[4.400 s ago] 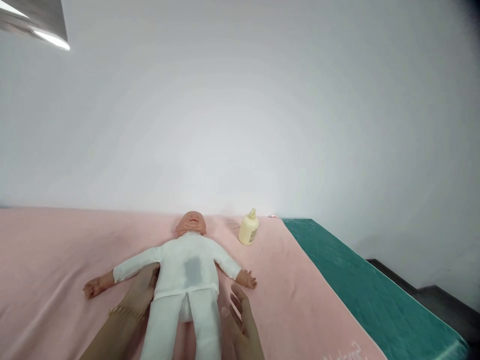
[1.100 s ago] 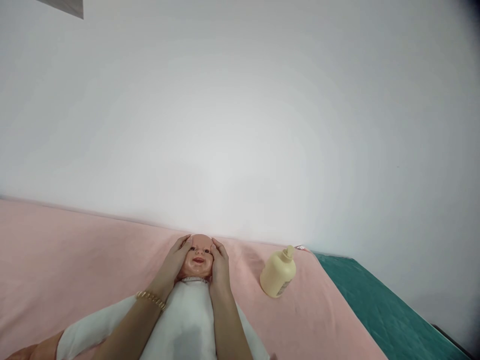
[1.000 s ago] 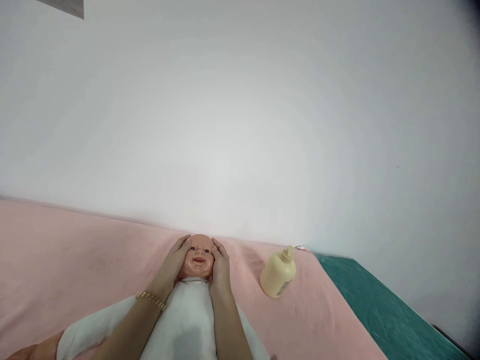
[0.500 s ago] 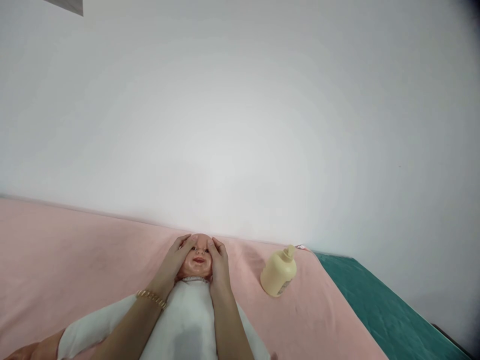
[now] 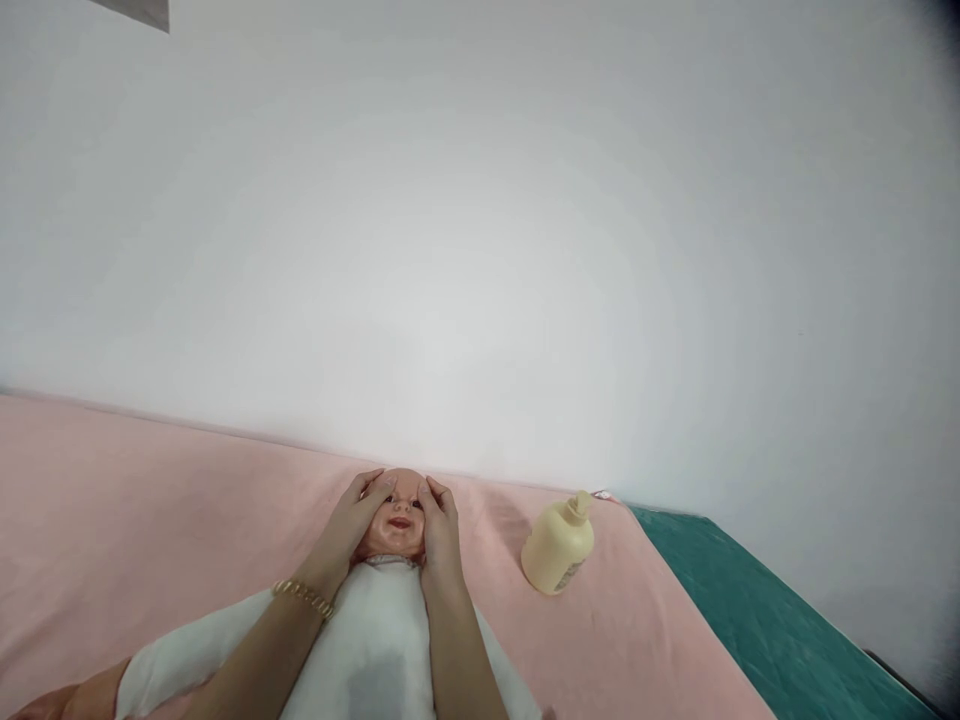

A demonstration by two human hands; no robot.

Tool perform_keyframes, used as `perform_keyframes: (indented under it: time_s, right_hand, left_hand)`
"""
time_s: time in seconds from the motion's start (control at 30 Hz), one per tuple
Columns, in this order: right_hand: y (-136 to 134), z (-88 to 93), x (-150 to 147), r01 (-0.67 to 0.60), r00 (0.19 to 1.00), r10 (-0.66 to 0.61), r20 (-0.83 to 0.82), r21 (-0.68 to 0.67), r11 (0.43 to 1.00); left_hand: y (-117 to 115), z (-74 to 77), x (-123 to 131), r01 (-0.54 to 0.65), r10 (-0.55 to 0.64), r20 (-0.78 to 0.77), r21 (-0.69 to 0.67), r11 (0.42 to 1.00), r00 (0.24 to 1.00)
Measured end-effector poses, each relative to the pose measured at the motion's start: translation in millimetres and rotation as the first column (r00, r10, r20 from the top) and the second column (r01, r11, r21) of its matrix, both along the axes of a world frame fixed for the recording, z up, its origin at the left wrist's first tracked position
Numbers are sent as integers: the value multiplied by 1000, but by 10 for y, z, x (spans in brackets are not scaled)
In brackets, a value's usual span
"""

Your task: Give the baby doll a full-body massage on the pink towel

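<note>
A baby doll point(image 5: 367, 630) in white clothing lies on its back, its head point(image 5: 398, 522) towards the wall. My left hand point(image 5: 360, 515) is wrapped round one side of the head, thumb on the forehead near the eye. On the opposite side my right hand point(image 5: 441, 520) holds the head the same way, its thumb by the other eye. Most of my fingertips are hidden behind the head. Both forearms stretch over the doll's body, and a gold bracelet point(image 5: 303, 597) circles my left wrist.
To the right of the doll a pale yellow pump bottle point(image 5: 556, 548) stands upright on the pink sheet point(image 5: 180, 500). Beyond the sheet's right edge shows a green surface point(image 5: 757, 590). A white wall point(image 5: 480, 250) rises right behind the doll's head.
</note>
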State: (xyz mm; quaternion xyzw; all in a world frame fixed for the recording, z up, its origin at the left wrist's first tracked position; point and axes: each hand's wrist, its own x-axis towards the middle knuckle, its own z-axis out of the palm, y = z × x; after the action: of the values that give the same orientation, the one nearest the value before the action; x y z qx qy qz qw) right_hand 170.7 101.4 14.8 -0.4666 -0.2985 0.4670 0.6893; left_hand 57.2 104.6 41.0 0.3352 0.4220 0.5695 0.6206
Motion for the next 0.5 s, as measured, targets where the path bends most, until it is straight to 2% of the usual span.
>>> perform_keyframes:
  time_s: [0.27,0.5]
  right_hand:
    - [33,-26,19,15,998,-14,-68,10,1000]
    - [60,-62,36,26,997,-24,-78,21,999]
  left_hand:
    - [-56,57,-9,-6,6,46,6,1000,999]
    - [-36,36,-4,-74,72,90,20,997,993]
